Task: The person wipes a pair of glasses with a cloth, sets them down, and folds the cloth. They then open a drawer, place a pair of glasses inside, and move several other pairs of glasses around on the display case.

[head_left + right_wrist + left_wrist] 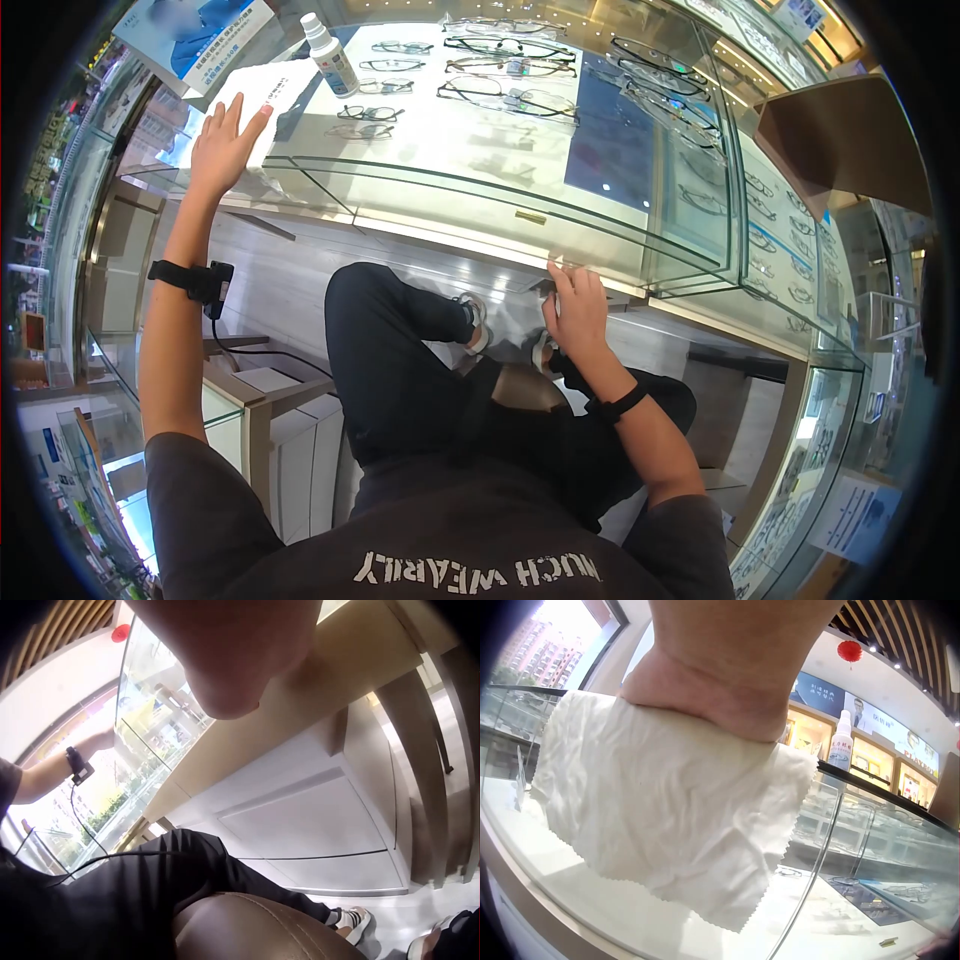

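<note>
My left hand [222, 148] lies flat with straight fingers on a white cloth [288, 82] at the left end of the glass display counter [420, 172]. In the left wrist view, the zigzag-edged cloth [667, 802] drapes down over the counter's front side. A small white spray bottle [330, 62] stands upright just right of the cloth. Lower down, at the counter's front edge, my right hand [578, 312] has its fingers loosely bent, with no object visible in them. Its fingertips are hidden in the right wrist view, where only the base of the hand [232, 690] shows.
Several pairs of glasses [508, 97] are arrayed in the counter. A printed sign [195, 45] stands at the back left, and a brown panel [840, 140] juts in at the right. Below are white drawers [307, 817]. A black cable [265, 352] runs from the left wrist camera.
</note>
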A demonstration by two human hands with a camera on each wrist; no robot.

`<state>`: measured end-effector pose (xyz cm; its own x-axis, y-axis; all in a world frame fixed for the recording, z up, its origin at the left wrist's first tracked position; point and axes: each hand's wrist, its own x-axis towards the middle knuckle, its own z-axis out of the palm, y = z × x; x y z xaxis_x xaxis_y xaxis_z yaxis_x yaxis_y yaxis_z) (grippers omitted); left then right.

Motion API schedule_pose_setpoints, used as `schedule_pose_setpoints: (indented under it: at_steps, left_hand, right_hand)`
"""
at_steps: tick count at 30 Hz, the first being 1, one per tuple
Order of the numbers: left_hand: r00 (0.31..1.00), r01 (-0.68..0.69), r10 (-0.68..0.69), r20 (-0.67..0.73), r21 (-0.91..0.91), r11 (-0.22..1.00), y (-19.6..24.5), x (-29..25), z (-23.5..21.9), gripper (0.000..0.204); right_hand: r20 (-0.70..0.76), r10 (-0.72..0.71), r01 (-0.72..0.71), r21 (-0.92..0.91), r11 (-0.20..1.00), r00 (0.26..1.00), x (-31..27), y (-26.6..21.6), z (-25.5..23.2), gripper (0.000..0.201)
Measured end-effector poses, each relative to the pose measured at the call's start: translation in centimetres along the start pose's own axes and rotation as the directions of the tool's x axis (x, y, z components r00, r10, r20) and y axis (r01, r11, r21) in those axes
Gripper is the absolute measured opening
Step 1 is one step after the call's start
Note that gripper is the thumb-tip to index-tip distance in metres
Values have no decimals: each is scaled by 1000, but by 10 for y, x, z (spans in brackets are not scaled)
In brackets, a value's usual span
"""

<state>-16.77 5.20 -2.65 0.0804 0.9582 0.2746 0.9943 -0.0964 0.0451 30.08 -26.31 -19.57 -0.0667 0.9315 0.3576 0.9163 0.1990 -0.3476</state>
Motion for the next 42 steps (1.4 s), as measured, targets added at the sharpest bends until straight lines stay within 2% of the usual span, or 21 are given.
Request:
schedule_pose_setpoints:
  at_steps: [2, 5, 9, 11, 17, 21, 23, 24, 25, 26, 28, 29, 31, 32, 33, 34, 36, 38, 40, 41, 42]
  left_hand:
    - [998, -57, 57, -14, 12, 998, -5, 2, 2, 94]
    - [998, -55, 55, -30, 9, 998, -5, 2, 3, 92]
    - [998, -49, 48, -41, -6, 999, -8, 2, 6, 91]
    - [989, -139, 143, -39, 92, 986, -22, 8, 15, 91]
    - [976, -210, 214, -26, 108, 972, -25, 5, 12, 88]
    - [987, -156, 159, -33, 75, 985, -18, 5, 10, 89]
    - [991, -125, 128, -41, 79, 989, -14, 4, 9, 90]
    - [990, -129, 132, -43, 75, 989, -10, 3, 6, 90]
    - [996, -74, 75, -42, 37, 997, 3, -3, -4, 89]
    - [999, -18, 18, -37, -3, 1000, 10, -6, -8, 89]
    - [998, -40, 41, -48, 25, 999, -2, -2, 3, 90]
    - [996, -58, 62, -58, 60, 996, -6, 4, 8, 90]
    - [992, -107, 112, -59, 92, 990, -21, 15, 15, 91]
    - [985, -163, 169, -32, 133, 978, -26, 11, 19, 92]
    - [995, -90, 92, -28, 64, 994, -11, 7, 10, 93]
    - [995, -89, 91, -28, 66, 994, -14, 9, 15, 93]
    - [990, -132, 138, -43, 112, 985, -28, 13, 26, 93]
    - [993, -116, 119, -26, 100, 988, -21, 10, 20, 94]
    - [1000, -2, 2, -19, 19, 1000, 7, -3, -3, 94]
    - [1000, 3, -2, -23, 18, 1000, 8, -3, -6, 94]
    - [1000, -16, 16, -1, 20, 1000, 10, -3, -9, 92]
  right_hand:
    - [-103, -27, 23, -40, 999, 994, -1, 1, 10, 49]
    - [-160, -51, 40, -68, 997, 986, -1, 2, 16, 48]
    - [-163, -51, 41, -62, 997, 985, 1, 2, 14, 46]
    - [-154, -57, 52, -36, 998, 986, 2, 1, 11, 42]
    - [-93, -40, 36, -48, 998, 995, -7, -10, 4, 39]
    - [-59, -39, 36, -52, 998, 997, -19, -25, -8, 39]
    - [90, 17, -15, -20, 1000, 996, -23, -37, -24, 38]
    - [87, 20, -18, -25, 1000, 996, -27, -41, -30, 38]
    - [301, 16, -11, -20, 1000, 953, -33, -45, -35, 37]
    - [502, 12, -6, -14, 1000, 865, -41, -49, -40, 36]
    - [470, -19, -48, 130, 990, 882, -89, -60, -31, 32]
    - [462, -11, -49, 118, 992, 887, -85, -68, -43, 32]
    - [374, -305, 168, 357, 919, 876, -75, -85, -78, 29]
    - [389, -300, 154, 364, 919, 871, -68, -93, -99, 29]
    - [365, -339, 197, 374, 906, 867, -56, -96, -122, 29]
    - [326, -387, 258, 375, 890, 862, -40, -95, -142, 28]
    - [158, -355, 305, 270, 913, 922, -24, -91, -176, 27]
    - [56, -284, 278, 85, 957, 957, -3, -82, -205, 25]
    - [-18, -149, 149, -38, 988, 989, 11, -68, -216, 22]
    - [-20, -155, 155, -39, 987, 988, 17, -64, -215, 22]
    - [-8, -68, 68, -17, 998, 998, 22, -60, -213, 19]
